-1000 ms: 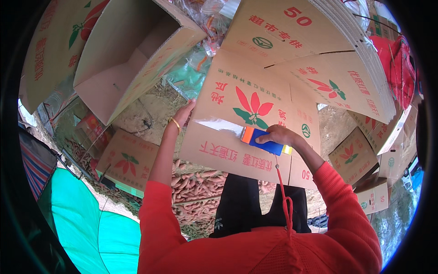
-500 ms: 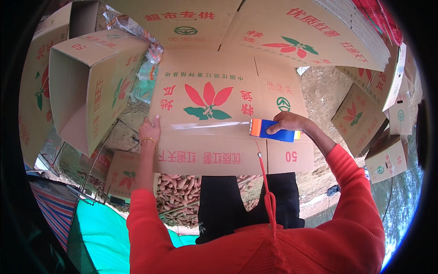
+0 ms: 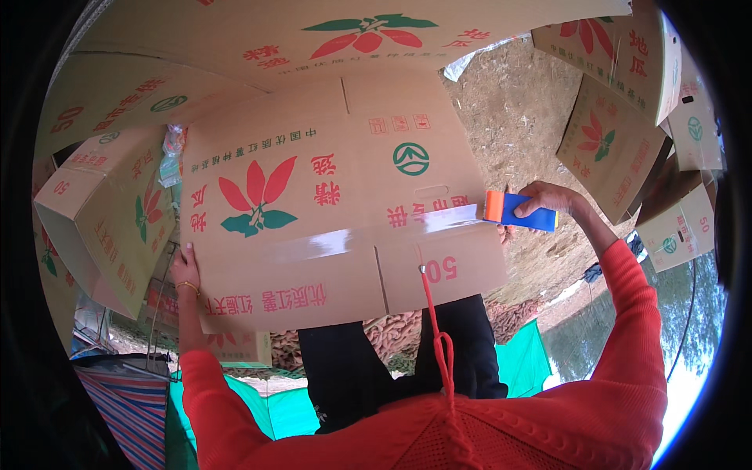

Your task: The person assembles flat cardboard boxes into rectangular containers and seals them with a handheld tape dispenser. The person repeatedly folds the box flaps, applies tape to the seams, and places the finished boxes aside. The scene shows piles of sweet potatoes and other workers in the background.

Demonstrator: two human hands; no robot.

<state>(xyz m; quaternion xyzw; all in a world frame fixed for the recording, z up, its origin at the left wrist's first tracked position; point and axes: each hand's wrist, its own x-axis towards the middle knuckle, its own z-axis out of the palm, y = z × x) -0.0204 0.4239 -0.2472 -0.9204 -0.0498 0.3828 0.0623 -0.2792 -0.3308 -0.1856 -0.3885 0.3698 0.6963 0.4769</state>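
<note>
A flat brown cardboard box point(image 3: 352, 270) with red and green printing lies before me, above my legs. My left hand point(image 3: 186, 268) grips its left edge, with some fingers hidden behind the board. My right hand point(image 3: 542, 202) is closed around a blue and orange tape dispenser point(image 3: 501, 207) at the box's right edge. A shiny strip of clear tape point(image 3: 325, 244) runs across the box to the dispenser.
More flat cardboard point(image 3: 235, 47) stands along the far side. A partly opened box point(image 3: 110, 219) is at the left, and other boxes point(image 3: 611, 149) are at the right. Reddish sweet potatoes point(image 3: 364, 345) lie below, near a green sheet point(image 3: 525, 360) and striped cloth point(image 3: 125, 407).
My right hand has drawn the tape dispenser rightward to the box's right edge, lengthening the strip. My left hand still holds the left edge. The view has shifted to the right.
</note>
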